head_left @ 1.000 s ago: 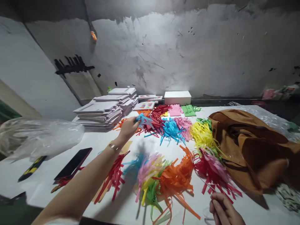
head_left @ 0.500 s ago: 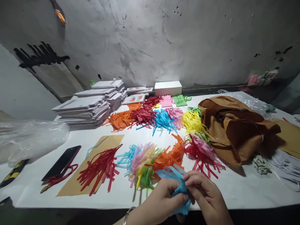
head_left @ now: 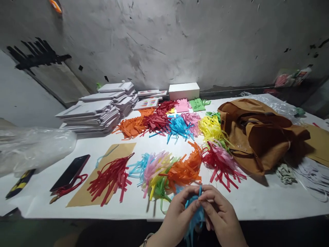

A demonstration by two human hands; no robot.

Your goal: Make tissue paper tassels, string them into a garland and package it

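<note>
Two hands: held close together at the near edge of the table [head_left: 257,204], fingertips meeting.
Left hand [head_left: 180,207]: fingers and thumb pinched on the blue tassel [head_left: 196,219]; a bracelet [head_left: 146,238] is worn at the wrist.
Right hand [head_left: 218,210]: thumb and fingers closed on the same tassel, just beside the left thumb; the exact grip is partly hidden by the fingers.
Blue tassel: held between both hands, its strips hung below the fingers; the lower ends are blurred.
Front row, left: a red bunch [head_left: 110,179] is laid partly over a brown sheet [head_left: 80,197].
Front row, middle: light-blue strips [head_left: 141,168], pink strips [head_left: 152,168], yellow strips [head_left: 157,178] and green strips [head_left: 161,189] are overlapped, with an orange bunch [head_left: 187,166] against them.
Front row, right: a red-and-pink bunch [head_left: 223,164] is set near the bag [head_left: 260,140].
Back row: an orange heap [head_left: 132,127], dark-red heap [head_left: 156,122], blue heap [head_left: 178,126], pink heap [head_left: 193,122] and yellow heap [head_left: 211,129] are placed side by side.
Behind: a pink square [head_left: 182,105] and green square [head_left: 197,105] are laid before a white box [head_left: 184,91].
Left side: stacked white packs [head_left: 89,118] are seen beyond a phone [head_left: 70,172]; a black-and-yellow tool [head_left: 20,184] is left near the plastic [head_left: 38,149].
Right side: a crumpled grey piece [head_left: 285,174] is seen just beside the bag.
</note>
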